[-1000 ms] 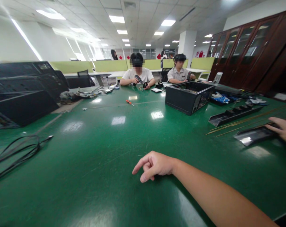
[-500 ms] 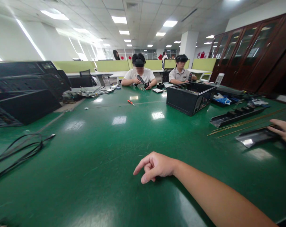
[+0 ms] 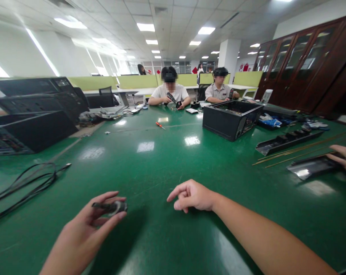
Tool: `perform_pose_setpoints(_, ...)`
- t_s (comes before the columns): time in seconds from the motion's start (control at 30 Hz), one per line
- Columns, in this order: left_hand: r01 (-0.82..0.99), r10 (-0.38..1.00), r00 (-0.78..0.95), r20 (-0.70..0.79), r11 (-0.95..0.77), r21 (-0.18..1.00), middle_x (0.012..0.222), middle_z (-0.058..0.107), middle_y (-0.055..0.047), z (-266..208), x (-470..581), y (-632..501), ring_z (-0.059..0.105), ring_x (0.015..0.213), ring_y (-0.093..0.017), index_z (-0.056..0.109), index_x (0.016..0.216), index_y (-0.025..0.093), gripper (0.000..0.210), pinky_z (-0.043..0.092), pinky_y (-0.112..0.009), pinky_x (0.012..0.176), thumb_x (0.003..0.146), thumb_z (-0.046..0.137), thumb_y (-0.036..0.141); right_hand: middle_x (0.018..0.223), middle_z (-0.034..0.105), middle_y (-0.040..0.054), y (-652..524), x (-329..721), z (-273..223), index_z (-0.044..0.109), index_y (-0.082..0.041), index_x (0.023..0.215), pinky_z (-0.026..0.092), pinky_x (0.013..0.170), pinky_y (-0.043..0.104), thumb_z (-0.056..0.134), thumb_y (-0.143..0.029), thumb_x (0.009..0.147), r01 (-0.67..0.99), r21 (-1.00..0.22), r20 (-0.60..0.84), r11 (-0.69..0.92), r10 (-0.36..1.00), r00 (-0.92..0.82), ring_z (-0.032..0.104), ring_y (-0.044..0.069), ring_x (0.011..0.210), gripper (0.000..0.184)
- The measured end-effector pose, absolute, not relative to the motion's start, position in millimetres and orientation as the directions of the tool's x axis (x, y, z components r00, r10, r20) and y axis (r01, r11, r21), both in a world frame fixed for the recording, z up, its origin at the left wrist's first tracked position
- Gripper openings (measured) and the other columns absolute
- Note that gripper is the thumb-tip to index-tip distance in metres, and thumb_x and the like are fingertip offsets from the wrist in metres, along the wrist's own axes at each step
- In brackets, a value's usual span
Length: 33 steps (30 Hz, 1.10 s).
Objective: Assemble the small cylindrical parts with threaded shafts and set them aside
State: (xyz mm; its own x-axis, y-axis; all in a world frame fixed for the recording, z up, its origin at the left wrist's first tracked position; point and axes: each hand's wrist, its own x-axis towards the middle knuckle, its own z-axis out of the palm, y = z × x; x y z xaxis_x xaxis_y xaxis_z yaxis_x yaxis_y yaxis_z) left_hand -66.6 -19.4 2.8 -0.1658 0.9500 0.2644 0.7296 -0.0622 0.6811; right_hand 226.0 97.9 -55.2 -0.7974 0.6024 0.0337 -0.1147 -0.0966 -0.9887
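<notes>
My left hand (image 3: pixel 81 229) is held above the green table (image 3: pixel 150 168) at the lower left. Between its thumb and fingers sits a small dark cylindrical part (image 3: pixel 111 207), thin at one end and thicker with a pale ring at the other. Motion blur keeps me from naming its kind. My right hand (image 3: pixel 194 196) is low over the table in the middle, its index finger stretched out and the others loosely curled. Nothing shows in that hand.
Ahead lies an orange screwdriver (image 3: pixel 160 125). A black computer case (image 3: pixel 220 121) stands beyond, right of centre. Black cables (image 3: pixel 44 179) and more cases (image 3: pixel 47 130) are on the left. Another person's hand (image 3: pixel 344 156) touches a dark metal panel (image 3: pixel 313 168). Two people sit across the table.
My left hand has come into view from the lower left with the small dark part in its fingers. My right hand has moved only slightly, and the view has shifted a little.
</notes>
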Motion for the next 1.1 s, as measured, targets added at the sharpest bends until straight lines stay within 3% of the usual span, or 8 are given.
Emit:
perform_pose_setpoints(0.1, 0.622, 0.985, 0.019, 0.169, -0.144, 0.77, 0.104, 0.074, -0.005, 2.5, -9.1, -2.7, 0.072, 0.087, -0.022, 0.063, 0.111, 0.023, 0.046, 0.059, -0.032, 0.081, 0.074, 0.077, 0.046, 0.048, 0.059, -0.0008, 108.7, 230.4, -58.4, 0.072, -0.01, 0.086, 0.019, 0.038, 0.02, 0.061, -0.055, 0.085, -0.308, -0.95, 0.125, -0.05, 0.843, -0.523, 0.034, 0.005, 0.035, 0.046)
perform_pose_setpoints(0.2, 0.556, 0.965, 0.206, 0.161, -0.251, 0.792, 0.098, 0.073, -0.003, -2.6, 35.5, 9.9, 0.07, 0.085, -0.019, 0.068, 0.103, 0.023, 0.031, 0.056, -0.028, 0.077, 0.075, 0.078, 0.034, 0.046, 0.058, 0.0013, 119.8, 234.3, -62.4, 0.07, -0.011, 0.078, 0.017, 0.036, 0.02, 0.05, -0.059, 0.089, -0.42, -0.906, 0.115, -0.045, 0.931, -0.348, 0.034, 0.006, 0.033, 0.054)
perform_pose_setpoints(0.37, 0.471, 0.9, 0.316, 0.301, -0.425, 0.773, 0.098, 0.072, -0.003, -21.8, 43.3, 29.9, 0.067, 0.09, -0.018, 0.073, 0.102, 0.025, 0.025, 0.052, -0.029, 0.084, 0.077, 0.077, 0.026, 0.05, 0.06, 0.0032, 123.3, 231.3, -66.5, 0.07, -0.011, 0.076, 0.03, 0.04, 0.02, 0.048, -0.064, 0.088, -0.454, -0.889, 0.136, -0.054, 0.917, -0.375, 0.046, 0.01, 0.039, 0.059)
perform_pose_setpoints(0.5, 0.485, 0.887, 0.307, 0.346, -0.458, 0.745, 0.096, 0.072, -0.002, -31.7, 25.3, 36.6, 0.067, 0.087, -0.017, 0.073, 0.106, 0.028, 0.027, 0.053, -0.028, 0.081, 0.079, 0.076, 0.028, 0.063, 0.064, 0.0042, 113.7, 226.9, -64.8, 0.07, -0.012, 0.082, 0.044, 0.056, 0.025, 0.057, -0.062, 0.085, -0.368, -0.929, 0.236, 0.052, 0.847, -0.476, 0.056, 0.013, 0.055, 0.052)
perform_pose_setpoints(0.7, 0.534, 0.962, 0.078, 0.262, -0.262, 0.804, 0.103, 0.074, -0.002, -43.0, 18.0, 33.0, 0.07, 0.094, -0.021, 0.068, 0.116, 0.028, 0.046, 0.053, -0.033, 0.089, 0.072, 0.081, 0.031, 0.078, 0.065, 0.0023, 93.5, 226.8, -56.4, 0.07, -0.015, 0.096, 0.045, 0.067, 0.027, 0.074, -0.036, 0.077, -0.08, -0.928, 0.349, 0.364, 0.776, -0.525, 0.057, 0.015, 0.068, 0.029)
perform_pose_setpoints(0.83, 0.529, 0.959, 0.045, 0.279, -0.259, 0.808, 0.101, 0.074, -0.003, -46.3, 17.9, 34.2, 0.07, 0.093, -0.021, 0.071, 0.103, 0.024, 0.033, 0.054, -0.032, 0.086, 0.072, 0.08, 0.032, 0.081, 0.066, 0.002, 88.5, 226.4, -51.3, 0.069, -0.017, 0.099, 0.046, 0.07, 0.028, 0.073, -0.024, 0.072, 0.043, -0.844, 0.441, 0.535, 0.737, -0.512, 0.06, 0.016, 0.072, 0.028)
perform_pose_setpoints(1.1, 0.531, 0.937, 0.062, 0.345, -0.323, 0.783, 0.093, 0.073, -0.004, -40.7, 20.1, 33.0, 0.069, 0.086, -0.02, 0.072, 0.095, 0.022, 0.025, 0.054, -0.031, 0.081, 0.073, 0.078, 0.031, 0.078, 0.065, 0.0015, 86.1, 224.4, -52.2, 0.069, -0.018, 0.09, 0.047, 0.069, 0.028, 0.072, -0.018, 0.072, 0.117, -0.78, 0.496, 0.615, 0.721, -0.484, 0.061, 0.016, 0.071, 0.019)
